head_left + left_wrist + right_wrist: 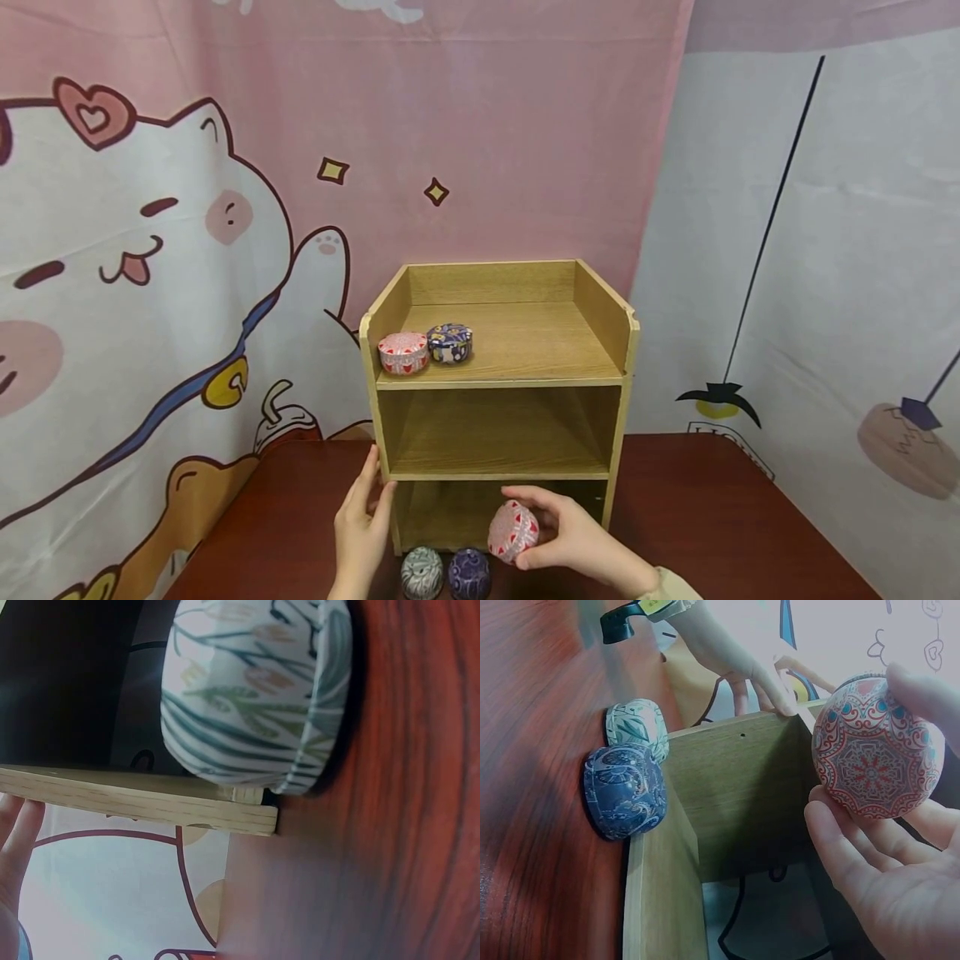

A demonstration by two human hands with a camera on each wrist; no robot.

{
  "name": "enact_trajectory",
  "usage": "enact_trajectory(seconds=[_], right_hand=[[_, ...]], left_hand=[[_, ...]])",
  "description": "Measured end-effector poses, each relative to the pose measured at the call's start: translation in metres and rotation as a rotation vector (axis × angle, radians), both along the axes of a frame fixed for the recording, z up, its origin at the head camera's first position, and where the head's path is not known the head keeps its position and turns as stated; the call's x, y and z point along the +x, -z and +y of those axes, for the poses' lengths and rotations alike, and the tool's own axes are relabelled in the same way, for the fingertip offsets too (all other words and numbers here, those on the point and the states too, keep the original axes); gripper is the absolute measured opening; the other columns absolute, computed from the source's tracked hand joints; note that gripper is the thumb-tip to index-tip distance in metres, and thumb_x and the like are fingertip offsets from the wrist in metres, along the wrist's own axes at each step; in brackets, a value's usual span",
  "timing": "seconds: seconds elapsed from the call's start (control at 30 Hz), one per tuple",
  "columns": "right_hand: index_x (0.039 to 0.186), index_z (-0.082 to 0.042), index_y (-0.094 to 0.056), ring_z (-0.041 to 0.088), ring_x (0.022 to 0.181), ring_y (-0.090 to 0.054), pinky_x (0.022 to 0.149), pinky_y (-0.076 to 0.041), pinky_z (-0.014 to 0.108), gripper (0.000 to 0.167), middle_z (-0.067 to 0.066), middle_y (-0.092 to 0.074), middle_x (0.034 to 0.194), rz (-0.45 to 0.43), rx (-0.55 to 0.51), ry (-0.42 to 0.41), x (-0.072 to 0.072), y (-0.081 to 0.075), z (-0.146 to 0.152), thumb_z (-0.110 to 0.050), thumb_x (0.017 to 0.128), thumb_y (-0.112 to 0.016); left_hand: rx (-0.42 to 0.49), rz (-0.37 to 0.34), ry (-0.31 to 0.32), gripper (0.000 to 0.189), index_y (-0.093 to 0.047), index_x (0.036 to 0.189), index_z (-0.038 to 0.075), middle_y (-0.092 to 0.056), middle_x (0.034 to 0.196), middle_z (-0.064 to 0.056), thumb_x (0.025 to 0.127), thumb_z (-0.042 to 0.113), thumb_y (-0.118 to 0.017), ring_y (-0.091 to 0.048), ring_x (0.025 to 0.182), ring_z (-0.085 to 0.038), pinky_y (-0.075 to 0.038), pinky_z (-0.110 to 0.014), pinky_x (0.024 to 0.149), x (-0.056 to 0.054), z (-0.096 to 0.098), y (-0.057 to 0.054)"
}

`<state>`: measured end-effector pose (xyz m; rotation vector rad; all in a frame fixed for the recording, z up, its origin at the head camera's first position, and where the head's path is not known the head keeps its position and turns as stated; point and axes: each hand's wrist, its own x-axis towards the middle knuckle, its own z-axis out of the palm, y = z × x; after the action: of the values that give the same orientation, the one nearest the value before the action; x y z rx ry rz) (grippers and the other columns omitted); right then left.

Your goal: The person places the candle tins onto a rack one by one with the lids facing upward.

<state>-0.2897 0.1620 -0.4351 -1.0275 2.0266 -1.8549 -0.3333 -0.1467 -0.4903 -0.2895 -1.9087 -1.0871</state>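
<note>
My right hand (573, 537) grips a small round tin (513, 531) with red and white patterning, thumb on one side and fingers on the other. In the right wrist view the tin (877, 754) shows a mandala-like design. It is held in front of the lower part of a wooden shelf (498, 477). My left hand (360, 525) touches the shelf's left side with fairly straight fingers. At the shelf's foot, a green-and-white leaf-patterned tin (422, 573) stands on the table beside a dark blue patterned tin (469, 573).
On the shelf's top level, at the left, a red-and-white tin (403, 353) sits against a blue-and-yellow patterned tin (450, 343). The shelf stands on a dark red-brown table (697, 517). A printed curtain (525, 150) hangs behind.
</note>
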Motion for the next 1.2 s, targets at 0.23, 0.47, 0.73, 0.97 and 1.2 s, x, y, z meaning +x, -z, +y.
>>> enact_trajectory(seconds=[0.23, 0.47, 0.73, 0.97, 1.2], right_hand=[[0.138, 0.009, -0.046, 0.017, 0.101, -0.064, 0.081, -0.055, 0.032, 0.066, 0.028, -0.057, 0.12, 0.003, -0.012, 0.012, 0.001, -0.004, 0.001, -0.004, 0.081, -0.077], [0.138, 0.006, -0.048, 0.017, 0.101, -0.064, 0.081, -0.055, 0.031, 0.065, 0.025, -0.059, 0.121, 0.019, -0.013, 0.049, 0.003, -0.008, 0.001, -0.005, 0.081, -0.078], [0.136, 0.003, -0.051, 0.017, 0.102, -0.063, 0.082, -0.054, 0.031, 0.062, 0.016, -0.064, 0.118, 0.086, -0.02, 0.098, 0.003, -0.011, 0.002, -0.002, 0.08, -0.078], [0.138, 0.004, -0.049, 0.018, 0.106, -0.061, 0.086, -0.053, 0.032, 0.064, 0.017, -0.06, 0.125, 0.04, -0.03, 0.123, 0.005, -0.019, -0.001, -0.006, 0.081, -0.078], [0.14, 0.008, -0.043, 0.018, 0.112, -0.059, 0.09, -0.05, 0.03, 0.068, 0.025, -0.053, 0.132, 0.004, -0.084, 0.104, 0.001, -0.026, -0.009, -0.007, 0.083, -0.077]], left_hand=[[0.014, -0.02, -0.008, 0.073, -0.049, 0.145, 0.021, -0.066, 0.12, -0.012, 0.082, -0.005, -0.074, -0.064, 0.094, -0.021, -0.05, -0.012, 0.06, 0.002, 0.001, -0.001], [0.013, 0.013, -0.005, 0.073, -0.05, 0.144, 0.02, -0.067, 0.117, -0.011, 0.081, -0.007, -0.075, -0.064, 0.093, -0.019, -0.05, -0.012, 0.06, 0.002, 0.002, 0.001], [0.011, 0.016, -0.007, 0.075, -0.05, 0.144, 0.019, -0.067, 0.117, -0.012, 0.079, -0.008, -0.075, -0.064, 0.093, -0.018, -0.051, -0.013, 0.06, 0.001, 0.004, 0.003], [0.023, -0.057, -0.019, 0.075, -0.047, 0.146, 0.025, -0.066, 0.119, -0.01, 0.082, -0.004, -0.075, -0.064, 0.094, -0.019, -0.05, -0.012, 0.061, 0.004, 0.003, 0.001], [-0.007, -0.012, -0.036, 0.077, -0.048, 0.145, 0.021, -0.067, 0.116, -0.012, 0.079, -0.007, -0.075, -0.064, 0.091, -0.018, -0.051, -0.013, 0.06, 0.002, 0.001, -0.001]])
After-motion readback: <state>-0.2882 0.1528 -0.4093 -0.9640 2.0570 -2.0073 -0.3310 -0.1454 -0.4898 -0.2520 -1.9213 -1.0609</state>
